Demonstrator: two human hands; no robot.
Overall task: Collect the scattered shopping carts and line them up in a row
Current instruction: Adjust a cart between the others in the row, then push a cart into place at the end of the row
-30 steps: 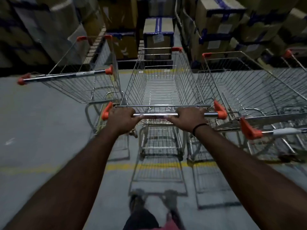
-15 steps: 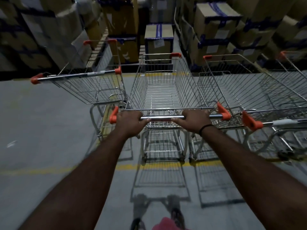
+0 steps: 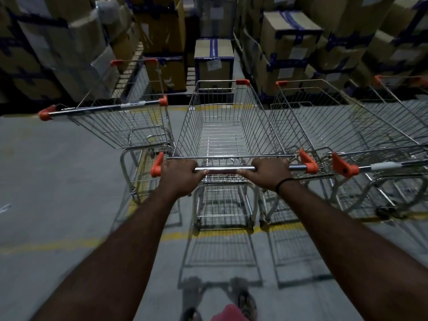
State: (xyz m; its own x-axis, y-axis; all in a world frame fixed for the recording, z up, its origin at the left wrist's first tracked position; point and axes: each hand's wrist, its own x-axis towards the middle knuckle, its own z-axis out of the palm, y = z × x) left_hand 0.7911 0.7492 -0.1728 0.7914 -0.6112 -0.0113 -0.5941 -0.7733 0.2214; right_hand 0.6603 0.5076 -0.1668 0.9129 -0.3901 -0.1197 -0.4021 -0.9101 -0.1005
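Both hands curl around the handle bar (image 3: pixel 224 168) of the middle cart (image 3: pixel 231 135). The left hand (image 3: pixel 179 177) grips near one orange end cap, and the right hand (image 3: pixel 269 173), with a dark wristband (image 3: pixel 283 184), grips toward the other. This cart stands nose-first toward the stacked boxes (image 3: pixel 289 42), just beside the right cart (image 3: pixel 347 130). Their baskets sit side by side and their handles are nearly level, so I judge it is about parked in the row. A 3rd cart (image 3: pixel 403 89) shows at the right edge beyond those 2, apparently in the same row, though it is mostly cut off. The left cart (image 3: pixel 129 126) is what is left to do. It sits close on the other side but turned crosswise, its handle running across the view, so it needs swinging round and drawing in alongside. A yellow line (image 3: pixel 69 244) on the floor (image 3: pixel 46 181) runs under the rear wheels. The boxes carry white labels and 2 cart handles carry pale sleeves, but no writing or brand can be read.
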